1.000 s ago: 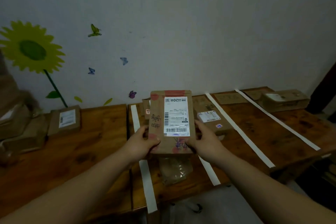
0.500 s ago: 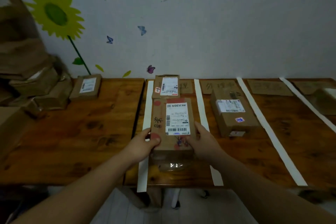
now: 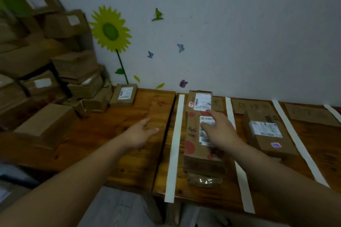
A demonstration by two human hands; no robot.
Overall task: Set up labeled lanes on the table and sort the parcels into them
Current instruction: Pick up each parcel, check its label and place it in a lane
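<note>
A brown parcel with red dots and a white label [image 3: 195, 145] lies in the leftmost lane, between two white tape strips [image 3: 175, 145], on top of a clear bag [image 3: 203, 180]. My right hand [image 3: 219, 131] hovers over its label with fingers spread, holding nothing. My left hand [image 3: 142, 132] is open above the bare wood left of the lanes. Another labelled parcel [image 3: 201, 100] lies at the far end of the same lane. A larger box [image 3: 267, 134] sits in the second lane. Cardboard lane labels [image 3: 252, 106] lie along the wall.
A tall stack of brown parcels [image 3: 46, 72] fills the left side, with one large box [image 3: 46, 123] in front and a small labelled parcel [image 3: 125, 95] by the wall. The two wooden tables [image 3: 114, 145] meet at a seam. More tape strips [image 3: 299, 143] run to the right.
Both hands have let go of the red-dotted parcel, which now lies in the leftmost lane. My left hand moved left over the table. The view swung left toward the parcel stack.
</note>
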